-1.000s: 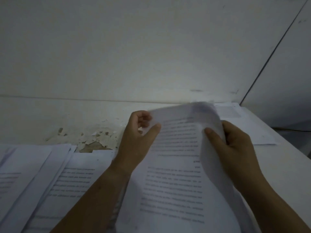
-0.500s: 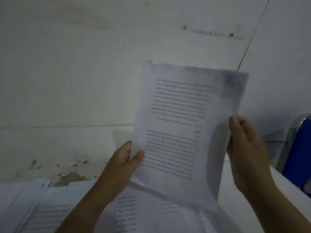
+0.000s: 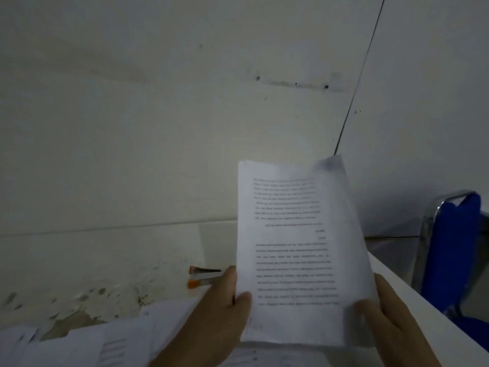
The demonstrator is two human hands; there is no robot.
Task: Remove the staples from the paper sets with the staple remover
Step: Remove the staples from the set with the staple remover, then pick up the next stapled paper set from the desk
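While I hold it up off the table, one paper set stands upright, printed side facing me, top right corner curled. Two hands are on it. My left hand pinches the lower left edge, thumb on the front, other fingers hidden behind the sheets. My right hand grips the lower right corner, thumb blurred at the front. One staple remover, metal with orange ends, lies on the table to the left of the set, partly behind my left knuckles; neither hand holds it, and I cannot tell if the knuckles touch it. Loose sheets overlap at lower left, count unclear. One blue chair is at the right.
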